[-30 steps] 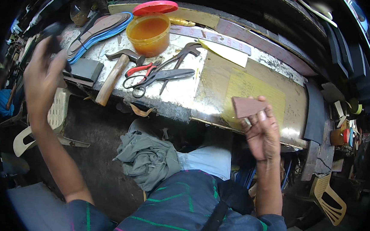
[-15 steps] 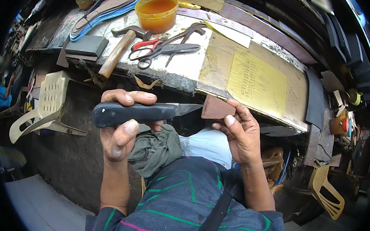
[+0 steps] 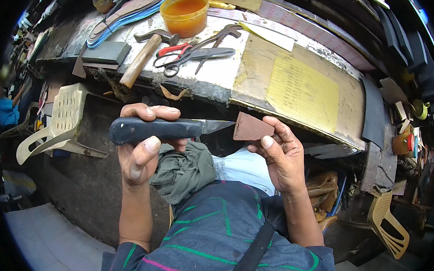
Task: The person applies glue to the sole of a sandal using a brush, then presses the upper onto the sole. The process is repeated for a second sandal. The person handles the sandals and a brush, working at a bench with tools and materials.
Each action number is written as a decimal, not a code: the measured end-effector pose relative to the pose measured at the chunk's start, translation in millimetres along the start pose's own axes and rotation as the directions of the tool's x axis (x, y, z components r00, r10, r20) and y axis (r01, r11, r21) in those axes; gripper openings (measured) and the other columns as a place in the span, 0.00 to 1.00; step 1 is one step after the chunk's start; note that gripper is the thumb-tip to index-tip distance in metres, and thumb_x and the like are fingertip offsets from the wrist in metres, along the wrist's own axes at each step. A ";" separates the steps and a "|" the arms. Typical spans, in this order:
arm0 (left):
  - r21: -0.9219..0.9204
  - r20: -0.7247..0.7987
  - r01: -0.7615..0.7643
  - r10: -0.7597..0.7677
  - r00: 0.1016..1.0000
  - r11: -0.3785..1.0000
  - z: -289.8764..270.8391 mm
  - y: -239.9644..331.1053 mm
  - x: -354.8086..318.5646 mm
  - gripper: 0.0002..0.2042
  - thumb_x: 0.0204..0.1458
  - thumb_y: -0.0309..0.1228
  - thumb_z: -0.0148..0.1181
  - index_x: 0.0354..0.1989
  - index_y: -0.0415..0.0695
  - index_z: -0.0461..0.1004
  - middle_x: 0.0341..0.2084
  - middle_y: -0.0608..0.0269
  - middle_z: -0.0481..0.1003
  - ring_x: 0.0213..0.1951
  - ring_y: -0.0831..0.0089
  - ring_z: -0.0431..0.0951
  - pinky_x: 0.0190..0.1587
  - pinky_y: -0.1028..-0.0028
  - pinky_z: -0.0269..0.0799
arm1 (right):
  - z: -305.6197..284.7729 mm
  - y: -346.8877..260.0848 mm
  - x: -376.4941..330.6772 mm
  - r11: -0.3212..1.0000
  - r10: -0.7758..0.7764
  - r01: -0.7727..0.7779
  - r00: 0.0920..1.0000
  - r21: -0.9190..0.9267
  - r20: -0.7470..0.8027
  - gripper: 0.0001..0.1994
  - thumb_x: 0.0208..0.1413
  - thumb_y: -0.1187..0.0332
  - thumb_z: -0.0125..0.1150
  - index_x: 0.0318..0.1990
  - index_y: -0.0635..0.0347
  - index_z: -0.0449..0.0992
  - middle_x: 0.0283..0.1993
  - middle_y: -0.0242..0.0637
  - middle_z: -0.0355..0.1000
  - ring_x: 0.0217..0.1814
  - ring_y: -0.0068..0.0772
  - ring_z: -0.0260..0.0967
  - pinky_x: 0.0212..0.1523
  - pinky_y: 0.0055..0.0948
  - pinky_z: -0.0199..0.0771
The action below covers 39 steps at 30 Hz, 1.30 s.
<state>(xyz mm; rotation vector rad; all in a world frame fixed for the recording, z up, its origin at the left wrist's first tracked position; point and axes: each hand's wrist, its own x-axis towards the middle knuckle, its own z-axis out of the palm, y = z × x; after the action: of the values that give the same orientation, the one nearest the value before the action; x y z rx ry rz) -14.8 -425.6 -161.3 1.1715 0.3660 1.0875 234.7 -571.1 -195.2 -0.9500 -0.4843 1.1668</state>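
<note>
Closed around the black handle of a knife [image 3: 159, 131], my left hand [image 3: 146, 143] keeps it level, its short pointed blade toward the right. My right hand [image 3: 281, 149] pinches a small reddish-brown block [image 3: 251, 127] between thumb and fingers. The blade's tip comes right up to the block's left edge; whether they touch I cannot tell. Both hands are in the air over my lap, in front of the workbench [image 3: 215, 94]. A folded dark green cloth [image 3: 184, 171] lies on my lap below the knife.
On the bench are a hammer [image 3: 143, 60], black scissors [image 3: 194, 59], red-handled pincers [image 3: 208, 43], a tub of orange paste [image 3: 184, 16], blue-edged insoles [image 3: 119, 20], a grey block [image 3: 107, 52] and a yellow written sheet [image 3: 303, 93]. Plastic chairs stand left [image 3: 64, 120] and right [image 3: 388, 223].
The block has tilted slightly in my right hand and shifted a little to the left. The knife and my left hand stay almost in place; the view has shifted slightly.
</note>
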 end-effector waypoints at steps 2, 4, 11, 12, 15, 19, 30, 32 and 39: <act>-0.004 0.031 -0.020 0.020 0.999 1.000 3.8 0.4 0.2 0.23 0.55 0.28 0.61 0.59 0.41 0.63 0.54 0.35 0.77 0.39 0.54 0.86 0.38 0.60 0.89 | -1.3 -1.0 -1.2 1.000 -0.002 0.002 1.000 0.005 -0.011 0.23 0.69 0.73 0.66 0.69 0.63 0.72 0.48 0.35 0.79 0.48 0.25 0.80 0.55 0.39 0.88; -0.001 0.044 -0.024 0.024 0.999 1.000 7.3 0.9 -0.1 0.23 0.55 0.28 0.61 0.58 0.42 0.63 0.54 0.36 0.77 0.39 0.55 0.86 0.38 0.60 0.89 | -3.0 -1.7 -2.2 1.000 0.004 -0.004 1.000 0.007 -0.024 0.23 0.69 0.73 0.66 0.69 0.63 0.72 0.47 0.35 0.79 0.48 0.25 0.80 0.55 0.38 0.88; -0.013 0.038 -0.009 0.010 0.999 1.000 12.0 0.4 -1.1 0.23 0.55 0.28 0.62 0.58 0.42 0.63 0.54 0.37 0.77 0.40 0.54 0.86 0.38 0.60 0.90 | -10.9 -2.8 -5.1 0.996 0.023 -0.026 0.999 0.088 0.040 0.23 0.69 0.73 0.65 0.69 0.65 0.72 0.56 0.42 0.79 0.55 0.30 0.79 0.57 0.38 0.87; -0.021 0.039 -0.006 0.007 0.999 1.000 11.9 0.2 -0.9 0.23 0.55 0.28 0.62 0.59 0.42 0.63 0.54 0.37 0.77 0.40 0.54 0.86 0.38 0.60 0.90 | -11.9 -3.0 -5.5 0.994 0.032 -0.036 0.998 0.107 0.047 0.23 0.69 0.73 0.65 0.69 0.65 0.72 0.56 0.43 0.79 0.55 0.31 0.79 0.58 0.38 0.87; -0.067 0.033 0.012 -0.010 0.999 0.998 12.7 -0.3 -0.2 0.23 0.55 0.28 0.62 0.59 0.41 0.63 0.54 0.36 0.77 0.40 0.53 0.87 0.39 0.60 0.90 | -13.1 -2.5 -6.4 0.988 0.042 -0.051 0.997 0.148 0.066 0.23 0.69 0.74 0.65 0.69 0.65 0.71 0.56 0.43 0.79 0.56 0.31 0.79 0.58 0.38 0.87; -0.061 0.046 0.035 -0.032 0.998 0.998 15.0 -2.0 -0.2 0.23 0.55 0.27 0.62 0.58 0.41 0.64 0.55 0.35 0.77 0.40 0.54 0.87 0.39 0.60 0.91 | -10.8 -0.3 -6.2 0.992 0.039 -0.043 0.999 0.120 0.038 0.23 0.69 0.73 0.66 0.69 0.63 0.71 0.48 0.38 0.82 0.51 0.28 0.82 0.55 0.38 0.87; -0.134 0.062 0.197 -0.190 0.980 0.971 10.5 -20.1 4.5 0.19 0.55 0.22 0.64 0.54 0.43 0.67 0.50 0.38 0.80 0.38 0.59 0.88 0.38 0.64 0.90 | -5.3 5.0 -12.1 0.969 0.018 0.021 0.988 -0.246 0.156 0.21 0.67 0.76 0.66 0.66 0.66 0.76 0.53 0.45 0.81 0.51 0.35 0.83 0.56 0.39 0.84; -0.193 0.028 0.194 -0.193 0.981 0.962 12.4 -28.0 2.7 0.18 0.56 0.22 0.65 0.53 0.44 0.68 0.48 0.41 0.81 0.37 0.60 0.88 0.37 0.66 0.90 | -1.1 5.5 -14.4 0.965 0.013 0.024 0.990 -0.260 0.140 0.21 0.67 0.76 0.66 0.66 0.67 0.76 0.53 0.46 0.81 0.51 0.37 0.83 0.57 0.39 0.84; -0.259 -0.022 0.136 -0.147 0.989 0.956 10.2 -37.6 -4.9 0.17 0.59 0.26 0.66 0.54 0.46 0.68 0.48 0.45 0.81 0.45 0.61 0.86 0.46 0.63 0.87 | 15.9 2.5 -3.1 0.973 -0.030 0.083 0.972 -0.217 0.234 0.21 0.70 0.74 0.64 0.68 0.68 0.74 0.62 0.47 0.77 0.58 0.37 0.81 0.61 0.37 0.82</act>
<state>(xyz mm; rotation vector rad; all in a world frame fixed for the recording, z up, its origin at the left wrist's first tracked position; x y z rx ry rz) 8.7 -434.7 -191.4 0.8806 0.3249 1.0017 220.2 -567.8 -188.2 -0.9925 -0.8403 1.1924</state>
